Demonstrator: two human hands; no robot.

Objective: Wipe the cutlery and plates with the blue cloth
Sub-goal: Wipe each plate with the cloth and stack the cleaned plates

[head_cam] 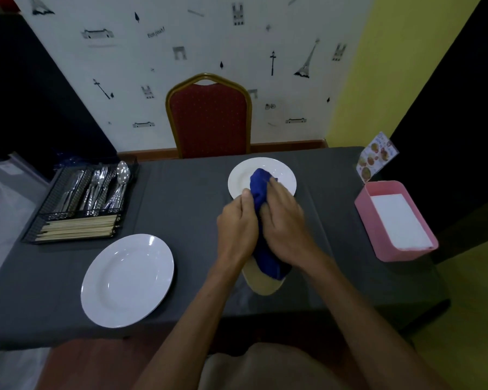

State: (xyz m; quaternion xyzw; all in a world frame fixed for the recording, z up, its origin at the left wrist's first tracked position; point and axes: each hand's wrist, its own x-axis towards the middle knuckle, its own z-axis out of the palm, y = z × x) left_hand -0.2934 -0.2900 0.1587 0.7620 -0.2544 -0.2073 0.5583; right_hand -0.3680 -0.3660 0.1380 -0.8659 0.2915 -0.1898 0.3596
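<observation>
My left hand (237, 226) and my right hand (282, 223) meet above the table's middle, and both grip the bunched blue cloth (268, 260). A tan rounded object (262, 284) sticks out below the cloth; the rest of it is hidden. A small white plate (282, 170) lies on the far side, partly behind the cloth's upper end. On the near left lies a larger white plate (127, 280). A black mesh tray (54, 187) at the far left holds several knives, forks and spoons (102, 190), with chopsticks (76, 228) in its front compartment.
The table has a dark grey cloth (181, 198). A pink box (423, 249) of white napkins stands at the right edge, and a menu card (375, 156) is behind it. A red chair (209, 119) faces me across the table.
</observation>
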